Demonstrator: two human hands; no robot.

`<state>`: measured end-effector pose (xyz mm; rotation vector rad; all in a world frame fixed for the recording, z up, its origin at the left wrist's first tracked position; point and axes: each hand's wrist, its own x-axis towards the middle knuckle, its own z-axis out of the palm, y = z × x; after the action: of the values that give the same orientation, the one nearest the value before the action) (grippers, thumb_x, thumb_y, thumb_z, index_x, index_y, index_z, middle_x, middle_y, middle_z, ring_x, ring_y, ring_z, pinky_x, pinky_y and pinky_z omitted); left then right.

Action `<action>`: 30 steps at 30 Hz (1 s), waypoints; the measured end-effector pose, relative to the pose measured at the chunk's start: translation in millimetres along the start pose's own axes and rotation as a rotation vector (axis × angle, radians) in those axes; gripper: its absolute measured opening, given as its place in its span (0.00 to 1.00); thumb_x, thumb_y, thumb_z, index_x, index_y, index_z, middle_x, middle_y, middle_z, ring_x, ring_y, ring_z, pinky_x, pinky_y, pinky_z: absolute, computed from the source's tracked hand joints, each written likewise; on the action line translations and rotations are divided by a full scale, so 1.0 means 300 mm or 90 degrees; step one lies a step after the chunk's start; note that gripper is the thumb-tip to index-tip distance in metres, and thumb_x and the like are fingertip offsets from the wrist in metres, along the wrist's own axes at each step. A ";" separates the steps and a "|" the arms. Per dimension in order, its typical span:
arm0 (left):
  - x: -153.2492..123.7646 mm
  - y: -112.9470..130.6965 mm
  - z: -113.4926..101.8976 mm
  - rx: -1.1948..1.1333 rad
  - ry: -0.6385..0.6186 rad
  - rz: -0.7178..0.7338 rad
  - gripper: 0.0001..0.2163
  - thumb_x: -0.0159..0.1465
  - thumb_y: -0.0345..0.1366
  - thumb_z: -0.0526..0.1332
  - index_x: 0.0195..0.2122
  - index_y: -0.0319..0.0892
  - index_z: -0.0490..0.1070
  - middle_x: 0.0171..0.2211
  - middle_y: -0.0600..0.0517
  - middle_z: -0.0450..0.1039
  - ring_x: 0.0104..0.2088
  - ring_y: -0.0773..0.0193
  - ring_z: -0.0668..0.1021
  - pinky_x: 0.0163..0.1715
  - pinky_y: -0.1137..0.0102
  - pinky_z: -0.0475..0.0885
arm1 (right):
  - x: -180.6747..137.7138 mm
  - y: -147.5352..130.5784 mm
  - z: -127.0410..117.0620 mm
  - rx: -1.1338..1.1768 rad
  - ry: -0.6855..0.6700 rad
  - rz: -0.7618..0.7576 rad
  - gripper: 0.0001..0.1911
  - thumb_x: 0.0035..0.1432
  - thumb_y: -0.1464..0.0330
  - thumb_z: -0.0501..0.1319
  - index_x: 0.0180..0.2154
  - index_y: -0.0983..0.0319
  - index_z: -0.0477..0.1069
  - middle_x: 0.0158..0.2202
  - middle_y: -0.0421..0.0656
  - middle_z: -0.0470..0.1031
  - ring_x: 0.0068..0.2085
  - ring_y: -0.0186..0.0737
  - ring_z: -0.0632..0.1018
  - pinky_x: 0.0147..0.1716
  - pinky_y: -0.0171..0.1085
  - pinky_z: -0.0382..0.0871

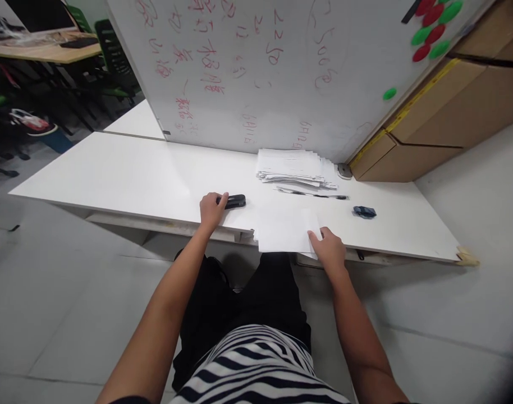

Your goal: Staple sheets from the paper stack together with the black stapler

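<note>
A black stapler point(234, 201) lies on the white table point(126, 174), and my left hand point(211, 209) rests on its near end with fingers closed over it. At the table's front edge lies a small stack of white sheets point(284, 231). My right hand point(330, 248) presses on that stack's right corner, fingers flat on the paper.
A taller pile of printed paper point(294, 166) sits at the back by the whiteboard point(256, 73). A black pen point(319, 194) lies in front of it, and a small dark blue object point(364, 211) to the right. Cardboard boxes point(441, 112) stand at the right.
</note>
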<state>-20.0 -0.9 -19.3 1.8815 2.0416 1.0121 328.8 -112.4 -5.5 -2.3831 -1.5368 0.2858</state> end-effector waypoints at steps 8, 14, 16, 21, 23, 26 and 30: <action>0.007 0.001 0.001 0.002 -0.016 -0.014 0.20 0.66 0.53 0.48 0.28 0.45 0.68 0.31 0.49 0.74 0.35 0.57 0.73 0.37 0.63 0.62 | 0.045 -0.054 0.011 -0.022 0.185 -0.172 0.32 0.57 0.61 0.56 0.62 0.61 0.53 0.67 0.56 0.48 0.63 0.59 0.57 0.54 0.56 0.59; 0.011 0.010 0.008 0.029 -0.007 0.000 0.20 0.66 0.52 0.48 0.24 0.45 0.65 0.29 0.48 0.73 0.34 0.56 0.73 0.37 0.62 0.61 | 0.392 -0.304 0.001 0.024 0.082 -0.430 0.24 0.64 0.63 0.47 0.59 0.62 0.61 0.63 0.52 0.60 0.64 0.50 0.58 0.61 0.50 0.53; 0.012 0.015 0.008 0.038 0.001 -0.005 0.20 0.66 0.51 0.49 0.24 0.45 0.65 0.29 0.48 0.72 0.35 0.56 0.73 0.37 0.62 0.61 | 0.509 -0.395 0.029 0.005 0.025 -0.443 0.26 0.64 0.61 0.49 0.61 0.63 0.58 0.66 0.53 0.54 0.65 0.52 0.56 0.61 0.52 0.52; 0.013 0.021 0.002 0.047 0.004 -0.017 0.19 0.66 0.49 0.50 0.24 0.44 0.64 0.29 0.48 0.72 0.35 0.56 0.73 0.38 0.62 0.61 | 0.652 -0.506 0.145 -0.022 -0.041 -0.366 0.35 0.61 0.52 0.54 0.64 0.62 0.53 0.69 0.53 0.47 0.68 0.56 0.50 0.62 0.59 0.42; 0.014 0.020 -0.001 0.041 -0.002 -0.014 0.19 0.67 0.49 0.49 0.23 0.44 0.64 0.29 0.48 0.72 0.35 0.56 0.73 0.38 0.62 0.61 | 0.664 -0.505 0.180 -0.015 -0.026 -0.356 0.33 0.60 0.52 0.56 0.61 0.63 0.59 0.67 0.54 0.53 0.67 0.55 0.53 0.62 0.59 0.40; 0.017 0.017 0.000 0.033 -0.006 -0.010 0.19 0.67 0.50 0.49 0.23 0.44 0.63 0.28 0.48 0.72 0.34 0.57 0.72 0.37 0.62 0.61 | 0.680 -0.485 0.191 0.036 -0.012 -0.370 0.30 0.59 0.53 0.58 0.57 0.65 0.65 0.65 0.55 0.58 0.66 0.55 0.57 0.62 0.57 0.41; 0.017 0.016 0.005 0.040 -0.001 -0.020 0.19 0.67 0.50 0.49 0.23 0.44 0.62 0.28 0.49 0.72 0.35 0.57 0.72 0.37 0.62 0.61 | 0.715 -0.460 0.151 0.119 -0.075 -0.404 0.22 0.63 0.57 0.55 0.49 0.66 0.71 0.59 0.53 0.67 0.61 0.50 0.65 0.59 0.50 0.52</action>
<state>-16.3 4.3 -16.1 1.8737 2.1181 0.9499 284.7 142.8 -2.2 -1.6533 -2.1116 0.4034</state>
